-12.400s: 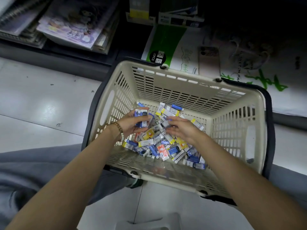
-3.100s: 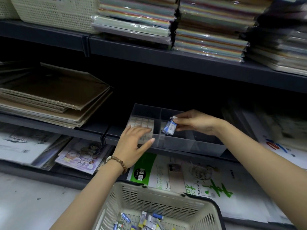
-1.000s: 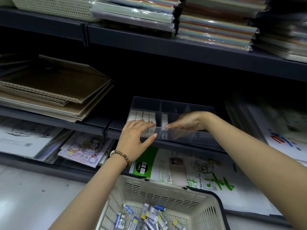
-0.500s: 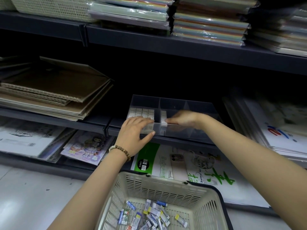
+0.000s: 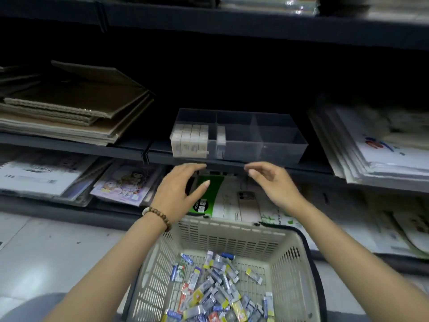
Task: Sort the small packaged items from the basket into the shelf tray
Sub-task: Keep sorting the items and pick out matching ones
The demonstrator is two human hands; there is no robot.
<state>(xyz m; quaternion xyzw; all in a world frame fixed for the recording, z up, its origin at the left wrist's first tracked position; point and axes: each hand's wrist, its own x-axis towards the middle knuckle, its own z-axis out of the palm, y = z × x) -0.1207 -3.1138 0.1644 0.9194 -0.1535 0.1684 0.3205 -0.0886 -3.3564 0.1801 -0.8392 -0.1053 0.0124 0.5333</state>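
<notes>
I see both hands empty: the left hand (image 5: pixel 178 187) has its fingers loosely spread, the right hand (image 5: pixel 274 184) relaxed and slightly bent. They hover apart, just below the clear shelf tray (image 5: pixel 267 149). A row of small boxes (image 5: pixel 189 141) fills its left compartment, and a single box (image 5: pixel 221 140) stands in the middle one. Loose packets (image 5: pixel 213 289) lie in the basket (image 5: pixel 232 225) beneath the forearms.

Count: one tray (image 5: pixel 278 149), three columns across as far as I can tell. Left column holds four boxes (image 5: pixel 189 140) in a row, and the middle column has a single box (image 5: pixel 221 138). One basket (image 5: pixel 232 231), with piled packs (image 5: pixel 216 291) too many to count. Two hands, my left hand (image 5: pixel 176 189) and right hand (image 5: pixel 276 184). One bracelet (image 5: pixel 157 216).
</notes>
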